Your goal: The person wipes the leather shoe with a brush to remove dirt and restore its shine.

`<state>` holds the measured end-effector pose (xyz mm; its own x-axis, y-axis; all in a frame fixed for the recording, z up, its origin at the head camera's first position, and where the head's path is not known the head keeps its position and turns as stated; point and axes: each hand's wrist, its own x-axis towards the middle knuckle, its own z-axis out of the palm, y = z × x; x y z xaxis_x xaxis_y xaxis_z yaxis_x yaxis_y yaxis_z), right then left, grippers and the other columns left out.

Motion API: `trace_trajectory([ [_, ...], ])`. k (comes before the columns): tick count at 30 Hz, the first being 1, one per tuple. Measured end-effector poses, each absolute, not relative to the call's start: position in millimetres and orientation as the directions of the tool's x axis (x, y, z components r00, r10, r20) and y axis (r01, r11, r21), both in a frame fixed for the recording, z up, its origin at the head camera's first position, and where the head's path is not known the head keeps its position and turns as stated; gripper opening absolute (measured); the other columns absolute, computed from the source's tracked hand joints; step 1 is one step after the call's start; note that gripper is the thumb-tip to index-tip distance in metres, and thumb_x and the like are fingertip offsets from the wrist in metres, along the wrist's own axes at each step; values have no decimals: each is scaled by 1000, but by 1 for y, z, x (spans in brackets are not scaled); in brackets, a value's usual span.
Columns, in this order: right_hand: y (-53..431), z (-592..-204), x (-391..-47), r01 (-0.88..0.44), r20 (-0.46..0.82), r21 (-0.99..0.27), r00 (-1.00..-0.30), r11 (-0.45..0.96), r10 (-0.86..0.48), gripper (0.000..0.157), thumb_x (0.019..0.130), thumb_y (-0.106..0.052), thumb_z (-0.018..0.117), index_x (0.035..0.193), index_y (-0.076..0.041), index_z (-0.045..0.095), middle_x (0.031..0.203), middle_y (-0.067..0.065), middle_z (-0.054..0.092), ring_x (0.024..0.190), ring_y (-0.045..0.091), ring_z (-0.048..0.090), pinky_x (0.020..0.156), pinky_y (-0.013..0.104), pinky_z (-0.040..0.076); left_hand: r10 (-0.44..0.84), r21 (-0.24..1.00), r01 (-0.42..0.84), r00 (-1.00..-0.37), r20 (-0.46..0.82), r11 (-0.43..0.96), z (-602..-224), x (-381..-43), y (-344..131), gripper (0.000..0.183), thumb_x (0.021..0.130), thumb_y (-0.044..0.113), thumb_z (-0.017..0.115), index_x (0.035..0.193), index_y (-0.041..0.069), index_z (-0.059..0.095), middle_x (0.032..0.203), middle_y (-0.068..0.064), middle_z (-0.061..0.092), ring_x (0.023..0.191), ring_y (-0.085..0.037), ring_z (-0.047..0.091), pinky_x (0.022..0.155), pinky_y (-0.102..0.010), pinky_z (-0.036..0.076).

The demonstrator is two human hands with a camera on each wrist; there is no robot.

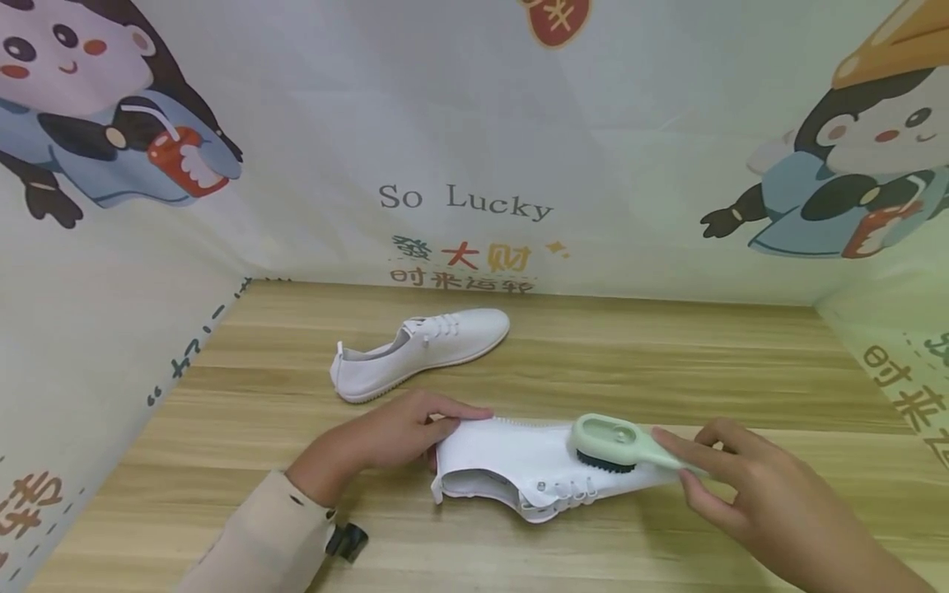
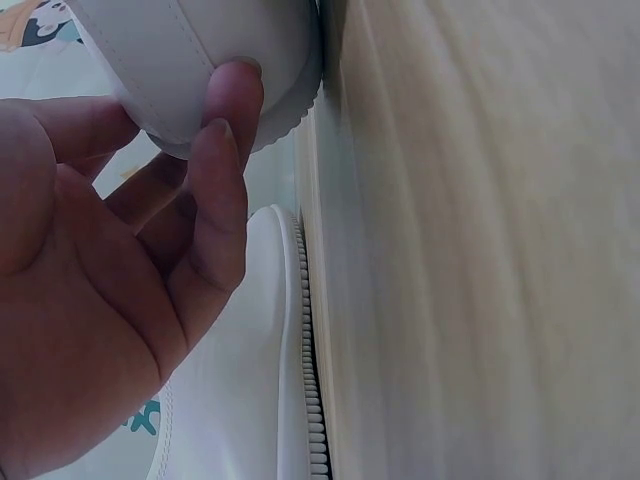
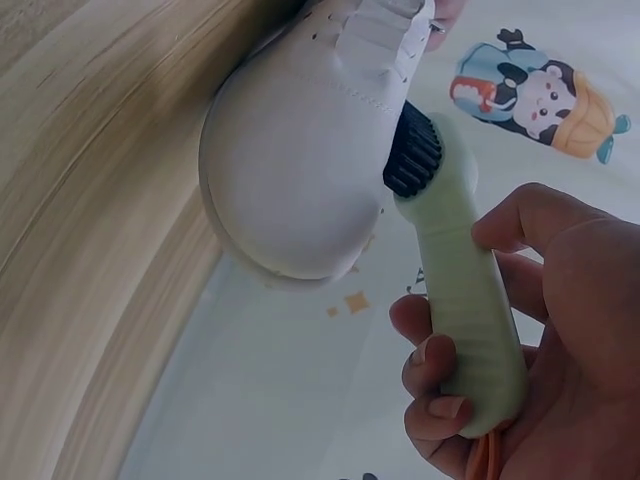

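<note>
A white lace-up shoe [image 1: 511,453] lies tipped on its side, its opening and laces facing the near edge. My left hand [image 1: 396,428] grips it by the heel; in the left wrist view the fingertips [image 2: 235,90] press on the heel [image 2: 180,60]. In my right hand [image 1: 771,486] is a pale green shoe brush [image 1: 611,441] with dark bristles, held by its handle. The bristles [image 3: 415,150] meet the upper side of the shoe near the toe [image 3: 300,170] in the right wrist view. Fingers and thumb wrap the handle [image 3: 465,320].
The matching white shoe [image 1: 423,350] stands upright behind the left hand, toe pointing right. Wood-grain tabletop [image 1: 630,354] lies under everything. A printed white backdrop [image 1: 460,123] rises at the back and both sides. A small black clip-like piece [image 1: 347,542] sits by the left sleeve.
</note>
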<state>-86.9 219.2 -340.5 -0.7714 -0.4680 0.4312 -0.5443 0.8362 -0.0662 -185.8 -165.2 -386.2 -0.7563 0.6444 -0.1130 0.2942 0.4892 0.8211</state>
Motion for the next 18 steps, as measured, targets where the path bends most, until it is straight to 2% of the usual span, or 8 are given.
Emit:
trace_trajectory([
  [9, 204, -346, -91, -587, 462, -53, -732, 808, -501, 48, 76, -15, 77, 122, -24, 73, 92, -3, 60, 64, -4, 38, 52, 15, 36, 635, 820, 290, -764, -112, 493, -390, -186, -166, 39, 104, 9, 46, 133, 26, 65, 122, -7, 69, 57, -18, 59, 54, -29, 52],
  [15, 187, -347, -95, -572, 435, -46, -750, 819, -499, 49, 75, -15, 80, 122, -26, 73, 93, -1, 61, 64, -1, 39, 52, 16, 37, 634, 817, 293, -766, -111, 496, -389, -185, -166, 40, 104, 9, 46, 134, 27, 64, 117, -5, 69, 56, -18, 59, 54, -28, 52],
  [18, 177, -348, -97, -584, 454, -53, -736, 810, -502, 49, 75, -15, 79, 122, -26, 73, 92, -2, 60, 63, -1, 40, 52, 16, 37, 642, 818, 304, -760, -101, 488, -387, -185, -165, 39, 104, 8, 46, 134, 25, 64, 119, -6, 69, 58, -18, 59, 55, -28, 52],
])
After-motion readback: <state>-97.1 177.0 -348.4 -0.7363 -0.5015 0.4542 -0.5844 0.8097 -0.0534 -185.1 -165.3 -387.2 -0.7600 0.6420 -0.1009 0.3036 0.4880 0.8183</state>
